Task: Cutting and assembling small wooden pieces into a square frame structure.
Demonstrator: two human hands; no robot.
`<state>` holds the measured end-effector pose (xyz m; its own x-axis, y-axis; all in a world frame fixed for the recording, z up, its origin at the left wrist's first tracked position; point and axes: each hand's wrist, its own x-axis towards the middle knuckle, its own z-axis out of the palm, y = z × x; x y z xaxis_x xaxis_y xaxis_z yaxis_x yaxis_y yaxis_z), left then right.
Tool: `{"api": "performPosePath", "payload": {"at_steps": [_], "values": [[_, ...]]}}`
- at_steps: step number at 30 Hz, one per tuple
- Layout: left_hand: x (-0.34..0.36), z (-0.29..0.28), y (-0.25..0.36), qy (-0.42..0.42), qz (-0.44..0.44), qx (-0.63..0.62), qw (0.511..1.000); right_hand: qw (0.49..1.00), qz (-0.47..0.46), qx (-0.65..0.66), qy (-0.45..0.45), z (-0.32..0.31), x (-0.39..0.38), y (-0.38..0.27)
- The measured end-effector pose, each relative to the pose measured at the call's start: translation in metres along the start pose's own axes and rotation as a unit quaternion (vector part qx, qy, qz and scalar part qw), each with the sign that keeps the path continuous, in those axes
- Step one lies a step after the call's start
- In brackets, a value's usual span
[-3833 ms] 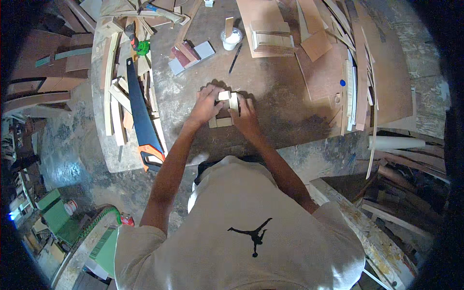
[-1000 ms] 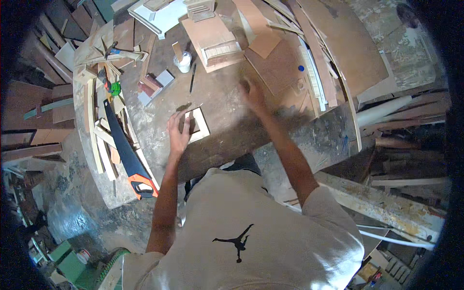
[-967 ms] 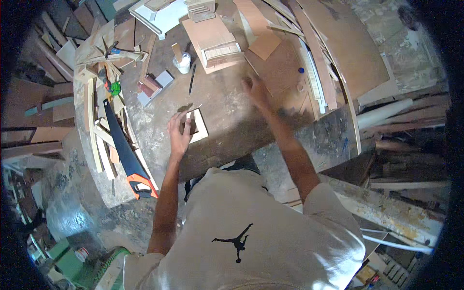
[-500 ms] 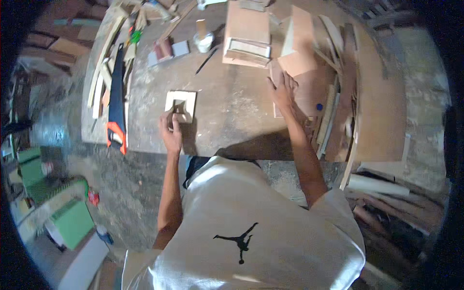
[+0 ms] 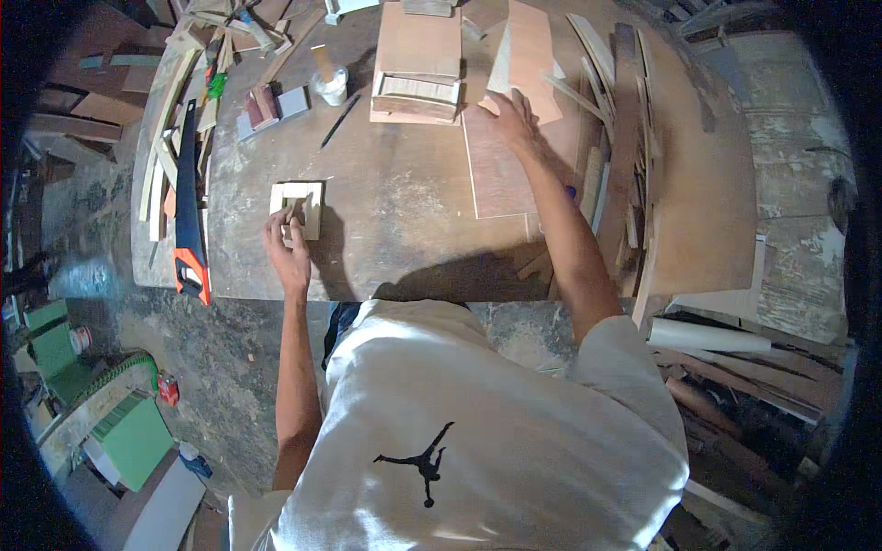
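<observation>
A small square wooden frame [image 5: 314, 213] with a square opening lies on the worktable at the left. My left hand [image 5: 290, 255] is closed on its near side, with the fingertips reaching into the opening. Farther off to the right, my right hand [image 5: 516, 124] has its fingers and thumb apart. It rests over the far part of a reddish plywood panel [image 5: 503, 179], beside the near end of a paler thin board [image 5: 533, 55]. Whether its fingertips press on the board or the panel I cannot tell.
A handsaw [image 5: 186, 184] with an orange handle lies among wood strips on the left. Beyond the frame are a sanding block [image 5: 265, 106], a white cup [image 5: 331, 87] with a stick, a dark pencil [image 5: 341, 121] and a wooden box [image 5: 416, 55]. Long strips [image 5: 625, 110] line the right.
My right hand has moved away from me and slightly right across the plywood panel. My left hand stays at the wooden frame. The whole view has shifted, so the table appears farther left.
</observation>
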<state>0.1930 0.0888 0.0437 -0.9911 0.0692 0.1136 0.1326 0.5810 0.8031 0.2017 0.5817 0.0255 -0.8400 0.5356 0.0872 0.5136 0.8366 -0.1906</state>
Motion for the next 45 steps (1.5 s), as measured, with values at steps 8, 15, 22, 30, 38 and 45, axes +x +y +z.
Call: {"api": "performPosePath", "payload": {"at_steps": [8, 15, 22, 30, 38, 45], "values": [[0.0, 0.02, -0.011, 0.009, 0.029, 0.03, 0.999, 0.993, -0.092, -0.021, 0.075, 0.002, -0.016, 0.023], [0.012, 0.004, -0.017, 0.009, 0.02, 0.049, 0.999, 0.997, -0.01, -0.012, 0.077, 0.019, -0.06, 0.048], [0.024, -0.009, -0.06, -0.005, 0.058, 0.109, 0.992, 0.958, 0.011, -0.26, 0.12, -0.005, -0.15, 0.058], [0.033, -0.033, -0.039, -0.191, 0.081, 0.122, 0.971, 0.866, 0.116, 0.457, 0.168, -0.002, -0.291, -0.13], [0.059, -0.023, -0.071, -0.204, 0.261, 0.135, 0.934, 0.962, 0.031, 0.224, 0.151, 0.035, -0.314, -0.281], [0.063, -0.018, -0.071, -0.235, 0.273, 0.137, 0.923, 0.986, -0.049, 0.153, 0.034, 0.055, -0.318, -0.297]]}}
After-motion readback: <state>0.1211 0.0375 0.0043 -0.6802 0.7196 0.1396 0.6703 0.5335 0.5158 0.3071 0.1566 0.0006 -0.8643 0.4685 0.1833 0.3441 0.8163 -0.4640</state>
